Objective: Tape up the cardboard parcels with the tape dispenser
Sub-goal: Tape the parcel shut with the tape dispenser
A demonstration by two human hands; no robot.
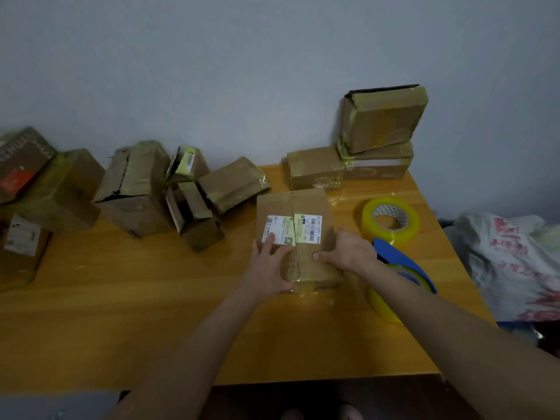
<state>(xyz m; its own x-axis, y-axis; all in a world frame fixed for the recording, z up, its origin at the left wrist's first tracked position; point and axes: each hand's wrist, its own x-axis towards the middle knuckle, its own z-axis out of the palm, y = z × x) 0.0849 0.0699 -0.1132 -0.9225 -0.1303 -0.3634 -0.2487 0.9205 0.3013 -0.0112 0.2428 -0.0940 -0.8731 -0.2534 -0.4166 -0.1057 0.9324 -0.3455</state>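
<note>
Both hands steady a labelled cardboard parcel [306, 207] on the wooden surface [151, 298].

The left hand [269, 263] lies flat on the parcel's near left part, fingers straight and spread, one fingertip touching the shipping label [292, 229]. The right hand [348, 253] holds the parcel's right edge, thumb laid across the top and fingers bent over the side. Tape runs down the middle of the parcel's top. The blue tape dispenser [403, 262], loaded with a yellowish roll, lies on the surface just right of the parcel, partly under the right forearm. A spare tape roll [391, 221] sits behind it. Taped boxes [378, 125] stand stacked at the back right, rougher boxes [136, 189] line the left, and a plastic bag [509, 262] lies off the right edge.
</note>
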